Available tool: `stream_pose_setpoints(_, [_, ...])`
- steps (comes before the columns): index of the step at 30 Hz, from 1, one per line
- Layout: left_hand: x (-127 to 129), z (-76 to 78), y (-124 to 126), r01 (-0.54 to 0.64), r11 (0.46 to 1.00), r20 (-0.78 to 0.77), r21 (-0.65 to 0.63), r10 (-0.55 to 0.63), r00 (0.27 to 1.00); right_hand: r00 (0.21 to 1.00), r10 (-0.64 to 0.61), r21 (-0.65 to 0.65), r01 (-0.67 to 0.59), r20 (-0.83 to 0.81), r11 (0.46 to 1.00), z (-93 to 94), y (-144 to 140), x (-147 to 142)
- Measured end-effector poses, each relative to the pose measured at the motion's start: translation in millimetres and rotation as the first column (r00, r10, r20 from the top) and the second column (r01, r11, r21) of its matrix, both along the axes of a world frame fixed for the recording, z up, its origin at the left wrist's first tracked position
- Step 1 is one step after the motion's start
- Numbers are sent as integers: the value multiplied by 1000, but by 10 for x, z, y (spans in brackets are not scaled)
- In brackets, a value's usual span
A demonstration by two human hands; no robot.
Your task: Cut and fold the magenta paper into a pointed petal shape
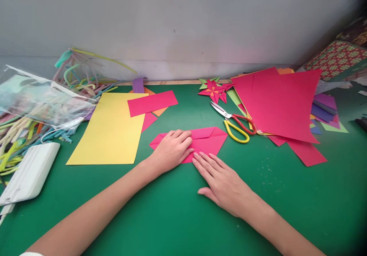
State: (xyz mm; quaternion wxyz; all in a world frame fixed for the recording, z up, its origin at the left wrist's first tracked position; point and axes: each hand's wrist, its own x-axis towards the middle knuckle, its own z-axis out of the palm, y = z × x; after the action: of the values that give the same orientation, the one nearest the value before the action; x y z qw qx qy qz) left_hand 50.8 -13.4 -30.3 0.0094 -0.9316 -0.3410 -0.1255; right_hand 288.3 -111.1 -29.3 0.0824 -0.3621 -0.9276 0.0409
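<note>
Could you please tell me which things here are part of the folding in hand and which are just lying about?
In hand: pink folded paper, left hand, right hand.
Lying about: scissors, yellow sheet, paper star, pink stack, straws, white case.

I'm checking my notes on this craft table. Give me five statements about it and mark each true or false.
1. Both hands rest on the folded pink paper. True: the left hand lies flat on it and the right hand touches its lower edge with its fingertips.
2. The scissors are in the right hand. False: they lie on the green mat, right of the folded paper.
3. A yellow sheet lies left of the folded paper. True.
4. The scissors have blue handles. False: one is red, one yellow.
5. A paper star sits near the wall, behind the scissors. True.
</note>
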Motion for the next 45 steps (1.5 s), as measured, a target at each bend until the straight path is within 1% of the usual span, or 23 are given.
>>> stream_pose_setpoints(3, [-3, -19, 1, 4, 1000, -3, 20, -4, 1000, 998, -58, -4, 58, -7, 998, -23, -99, 75])
stream_pose_setpoints(7, [-7, -27, -1, 1, 1000, -3, 25, 0, 1000, 993, -121, 5, 121, -4, 993, 15, -213, 193])
stream_pose_setpoints(9, [-9, -25, -3, 3, 1000, 1, 21, -3, 1000, 990, -142, 12, 142, -9, 990, 43, -236, 263])
stream_pose_setpoints(12, [-9, -21, -6, 6, 1000, 7, 21, -6, 1000, 980, -186, 20, 188, -64, 982, 101, -213, 371])
stream_pose_setpoints(14, [-8, -20, -7, 3, 1000, 9, 21, -3, 1000, 975, -195, 14, 198, -102, 980, 166, -149, 422])
stream_pose_setpoints(17, [-7, -19, -8, -4, 1000, 6, 18, 4, 1000, 978, -150, 17, 155, -148, 988, 308, 29, 418])
stream_pose_setpoints(19, [-7, -20, -8, -4, 1000, 5, 17, 4, 1000, 972, -137, 85, 156, -189, 984, 400, 194, 354])
stream_pose_setpoints(20, [-8, -21, -8, -4, 1000, 6, 17, 4, 1000, 974, -103, 109, 126, -201, 986, 432, 286, 308])
stream_pose_setpoints(21, [-9, -24, -7, -4, 1000, 8, 17, 4, 1000, 981, -51, 106, 72, -188, 992, 447, 379, 259])
stream_pose_setpoints(23, [-12, -31, -7, -5, 1000, 10, 18, 4, 1000, 992, 68, 105, -57, -107, 993, 418, 560, 168])
stream_pose_setpoints(25, [-15, -39, -8, -4, 1000, 12, 20, 4, 1000, 978, 205, 107, -200, -38, 974, 320, 710, 119])
stream_pose_setpoints(27, [-19, -44, -11, 2, 1000, 19, 17, -3, 1000, 960, 269, 93, -262, -71, 960, 192, 806, 127])
stream_pose_setpoints(30, [-20, -43, -15, 14, 1000, 24, 2, -14, 1000, 942, 310, 88, -301, -127, 950, 34, 837, 217])
stream_pose_setpoints(32, [-17, -39, -13, 15, 1000, 15, -6, -15, 1000, 933, 324, 63, -318, -153, 946, -24, 806, 285])
stream_pose_setpoints(36, [-17, -22, -5, 3, 1000, 9, 24, -3, 1000, 940, 302, 8, -304, -159, 953, -62, 729, 355])
stream_pose_setpoints(39, [-48, 16, -34, 17, 998, 58, 58, -21, 998, 942, 295, -2, -299, -157, 954, -71, 710, 357])
stream_pose_setpoints(41, [-85, 43, -91, 81, 994, 84, 69, -87, 993, 944, 292, -1, -296, -155, 955, -80, 711, 354])
stream_pose_setpoints(43, [-134, 56, -173, 185, 980, 71, 68, -189, 979, 943, 292, 5, -295, -158, 956, -89, 714, 356])
stream_pose_setpoints(45, [-192, 51, -264, 241, 969, 51, 50, -243, 969, 942, 295, 5, -297, -159, 955, -94, 716, 361])
